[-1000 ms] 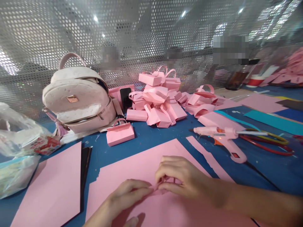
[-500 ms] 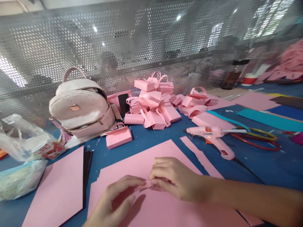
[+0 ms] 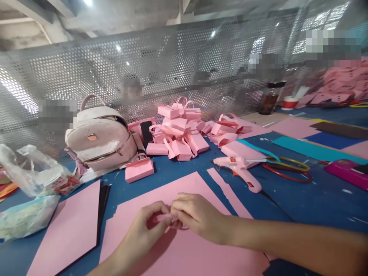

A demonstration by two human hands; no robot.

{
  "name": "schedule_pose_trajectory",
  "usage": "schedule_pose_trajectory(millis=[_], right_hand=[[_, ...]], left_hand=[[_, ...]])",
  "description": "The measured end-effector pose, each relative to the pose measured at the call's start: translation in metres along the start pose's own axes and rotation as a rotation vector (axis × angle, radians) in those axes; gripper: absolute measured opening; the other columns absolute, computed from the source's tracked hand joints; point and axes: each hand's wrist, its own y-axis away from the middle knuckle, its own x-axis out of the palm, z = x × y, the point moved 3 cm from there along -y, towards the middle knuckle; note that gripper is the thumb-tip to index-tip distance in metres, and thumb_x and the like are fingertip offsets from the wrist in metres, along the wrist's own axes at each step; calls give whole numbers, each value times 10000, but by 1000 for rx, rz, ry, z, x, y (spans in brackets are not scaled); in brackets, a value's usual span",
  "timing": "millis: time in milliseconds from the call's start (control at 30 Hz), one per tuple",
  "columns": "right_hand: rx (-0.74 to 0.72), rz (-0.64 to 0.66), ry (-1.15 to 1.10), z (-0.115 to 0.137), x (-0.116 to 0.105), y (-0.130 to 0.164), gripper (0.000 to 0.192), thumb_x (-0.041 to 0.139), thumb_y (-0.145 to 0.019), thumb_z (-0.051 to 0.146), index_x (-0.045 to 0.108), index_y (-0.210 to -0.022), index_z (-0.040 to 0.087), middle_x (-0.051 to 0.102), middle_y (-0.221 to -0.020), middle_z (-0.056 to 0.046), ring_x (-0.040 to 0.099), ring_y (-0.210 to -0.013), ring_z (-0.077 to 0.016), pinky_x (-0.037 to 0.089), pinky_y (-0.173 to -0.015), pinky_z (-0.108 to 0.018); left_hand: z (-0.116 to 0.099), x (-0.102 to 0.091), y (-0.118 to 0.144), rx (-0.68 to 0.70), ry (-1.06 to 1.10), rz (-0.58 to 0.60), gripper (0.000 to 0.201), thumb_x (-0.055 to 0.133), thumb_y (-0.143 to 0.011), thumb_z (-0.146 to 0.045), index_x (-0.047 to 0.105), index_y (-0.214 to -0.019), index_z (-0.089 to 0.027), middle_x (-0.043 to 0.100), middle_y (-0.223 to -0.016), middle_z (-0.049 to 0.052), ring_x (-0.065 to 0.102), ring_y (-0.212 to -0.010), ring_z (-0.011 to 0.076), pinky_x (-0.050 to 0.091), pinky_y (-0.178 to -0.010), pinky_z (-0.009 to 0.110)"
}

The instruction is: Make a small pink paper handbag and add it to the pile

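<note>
Both hands meet over a stack of pink paper sheets [image 3: 207, 253] on the blue table. My left hand [image 3: 151, 222] pinches one end of a small folded piece of pink paper [image 3: 179, 225] between thumb and fingers. Curled over the other end of that piece, my right hand [image 3: 197, 214] is closed, and its fingers hide most of the shape. A pink hot glue gun [image 3: 240, 170] lies beyond my right forearm, and a torn pink paper strip [image 3: 228, 191] rests beside the stack.
Ahead stands a pile of pink paper bags [image 3: 181, 130], with one small bag [image 3: 140, 169] nearer. A pale backpack [image 3: 100, 138], plastic bag [image 3: 37, 172] and pink sheet [image 3: 69, 226] occupy the left. Rightward are coloured strips [image 3: 316, 149] and a magenta object [image 3: 349, 172].
My left hand has closed its thumb and fingers on the small pink piece, and the hands have come together. The camera view has tilted up and shifted right.
</note>
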Motion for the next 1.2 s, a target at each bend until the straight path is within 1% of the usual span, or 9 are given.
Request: schedule_pose_trajectory(millis=[133,200,267,433,500,633,833,1033,1200], right_hand=[[16,-161,-66,-3,-6,2,29,544,-974,190,554,-968,217,620,-946,-7,574,-801,-145,449,-687,-255],[-37,-236,-89,-4,-8,3,41,591,-969,207,558,-965,231,620,-951,0,578,-839,-149,453,-722,-260],[-95,-262,-93,-4,-8,4,66,638,-958,228,573,-953,234,630,-926,5,582,-857,-156,448,-746,-269],[-147,-302,-110,-3,-8,6,119,687,-924,194,585,-975,230,642,-919,5,582,-854,-153,448,-766,-274],[-187,-307,-100,-3,-7,6,102,667,-940,205,581,-989,231,649,-909,4,574,-847,-154,450,-764,-278],[-270,-277,-48,0,-8,5,39,575,-989,191,568,-999,228,657,-855,1,557,-810,-158,455,-746,-285],[-322,-272,41,0,-10,0,93,546,-983,137,549,-1002,228,658,-846,0,549,-778,-153,462,-734,-279],[-312,-234,36,2,-11,-2,81,512,-995,151,525,-1006,230,686,-885,-13,561,-798,-160,475,-739,-291],[-264,-216,-11,-2,-9,-1,50,517,-998,184,506,-1011,232,685,-902,-18,554,-818,-164,471,-746,-293]], left_hand=[[-1,-8,-2,5,-2,-32,359,642,-907,-497,598,-753,-177,588,-725,10,557,-734,179,386,-707,255],[0,-9,-1,-22,66,-34,342,650,-906,-483,593,-763,-178,585,-750,3,545,-754,175,375,-730,253],[2,-6,0,-47,168,-30,306,647,-918,-441,589,-773,-178,589,-785,7,548,-794,180,380,-771,264],[6,12,-1,-96,621,92,190,646,-923,-313,593,-810,-169,588,-804,33,577,-823,188,406,-795,295],[6,15,-1,-129,707,118,174,656,-917,-290,593,-808,-169,589,-774,29,592,-813,185,416,-811,300],[4,13,-2,-207,712,93,179,691,-889,-305,602,-806,-174,651,-833,55,634,-885,219,434,-870,328],[3,8,-6,-200,691,83,218,696,-854,-361,636,-780,-166,676,-891,77,641,-953,256,436,-903,351],[9,8,-6,-231,731,85,153,674,-873,-301,669,-806,-164,655,-843,59,638,-931,235,438,-834,303],[5,9,-5,-235,753,98,138,673,-874,-277,652,-789,-171,613,-817,37,620,-883,208,436,-804,281]])
